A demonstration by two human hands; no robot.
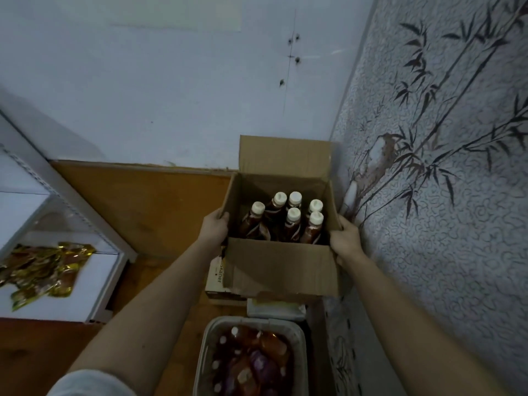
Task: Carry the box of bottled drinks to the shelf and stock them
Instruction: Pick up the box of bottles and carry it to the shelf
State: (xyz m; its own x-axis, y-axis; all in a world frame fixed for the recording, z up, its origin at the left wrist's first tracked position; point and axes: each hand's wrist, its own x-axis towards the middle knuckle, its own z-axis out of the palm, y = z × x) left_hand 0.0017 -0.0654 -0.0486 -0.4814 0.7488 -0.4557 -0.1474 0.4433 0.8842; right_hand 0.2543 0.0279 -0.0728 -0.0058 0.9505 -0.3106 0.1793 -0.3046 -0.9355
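An open brown cardboard box point(278, 267) sits in the middle of the view, its flaps up. Inside stand several dark bottled drinks point(288, 224) with white caps. My left hand point(214, 228) grips the box's left wall at the top edge. On the opposite side, my right hand point(345, 241) clasps the right corner. The box rests over a smaller printed carton point(218, 281) and is pressed close to the patterned wall on the right. The box's underside is hidden.
A grey crate point(205, 355) of packaged drinks stands below the box. A white shelf unit point(94, 284) with gold-wrapped packets point(43, 270) is at left. A wall with bamboo print point(443, 167) runs along the right, and a brown wooden floor point(160, 207) lies between.
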